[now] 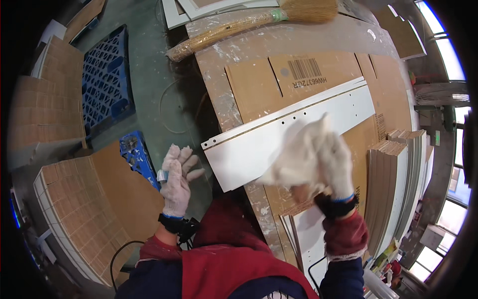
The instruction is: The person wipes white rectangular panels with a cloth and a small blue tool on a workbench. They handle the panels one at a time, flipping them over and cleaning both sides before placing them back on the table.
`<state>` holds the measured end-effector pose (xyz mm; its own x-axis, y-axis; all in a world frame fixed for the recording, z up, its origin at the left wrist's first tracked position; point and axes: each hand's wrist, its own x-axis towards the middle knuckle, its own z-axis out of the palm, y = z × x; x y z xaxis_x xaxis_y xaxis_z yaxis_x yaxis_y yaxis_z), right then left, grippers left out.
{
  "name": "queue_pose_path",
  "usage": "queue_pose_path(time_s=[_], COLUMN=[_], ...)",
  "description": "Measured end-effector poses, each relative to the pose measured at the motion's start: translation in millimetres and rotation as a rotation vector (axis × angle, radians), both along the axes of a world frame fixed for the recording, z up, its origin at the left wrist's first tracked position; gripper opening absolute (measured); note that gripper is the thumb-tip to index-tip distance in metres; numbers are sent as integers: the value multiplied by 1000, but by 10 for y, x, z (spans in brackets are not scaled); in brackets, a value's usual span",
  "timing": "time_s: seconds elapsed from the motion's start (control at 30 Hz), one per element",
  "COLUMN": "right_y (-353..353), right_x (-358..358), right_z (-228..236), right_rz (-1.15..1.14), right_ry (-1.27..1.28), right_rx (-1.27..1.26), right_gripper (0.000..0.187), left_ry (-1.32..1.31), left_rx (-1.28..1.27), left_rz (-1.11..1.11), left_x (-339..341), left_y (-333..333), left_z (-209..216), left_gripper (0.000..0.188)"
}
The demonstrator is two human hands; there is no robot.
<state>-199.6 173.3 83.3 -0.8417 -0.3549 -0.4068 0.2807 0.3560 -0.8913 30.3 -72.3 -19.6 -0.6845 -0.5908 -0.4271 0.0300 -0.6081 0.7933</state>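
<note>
A long white panel with a grooved edge and several small dark holes lies slantwise on flattened cardboard. In my right hand, gloved in white, is a pale cloth, blurred by motion, spread over the middle of the panel. The cloth hides part of the panel's near edge. My left hand, also gloved, is off the panel's left end, fingers apart and palm empty. A small pale-blue band or piece shows at its outer side; I cannot tell what it is.
A straw broom lies across the worktable's far end. Stacked panels stand at the right, more white boards close by my right arm. Left are a blue plastic pallet, a blue piece and stacks of brown boards.
</note>
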Motion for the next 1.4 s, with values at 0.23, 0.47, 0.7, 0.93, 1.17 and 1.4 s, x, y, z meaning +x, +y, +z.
queue_pose_path(time_s=[0.23,0.47,0.7,0.93,1.17,1.4], right_y=[-599,-849,1222,3447,3952,3130], right_x=[189,1117,1016,1725,2818,3730], right_z=[-315,-59,525,378,471,1223], right_rz=[565,1210,94,-857,-335,-2], right_ry=[636,161,401,936,331,800], right_rx=[852,88,264,628,1154,314], right_gripper=[42,14,23,25,39,24], left_ry=[159,159,191,74,196,116], left_rx=[38,-63,-573,-647,-871,-1083], left_rz=[-81,-100,-227,-207,-255,-880], left_x=[-225,-343,-526,-618,-319,-89], left_y=[75,34,170,283,1027,2162], left_z=[75,34,-60,45,436,778], left_gripper=[55,60,58,52,45,45])
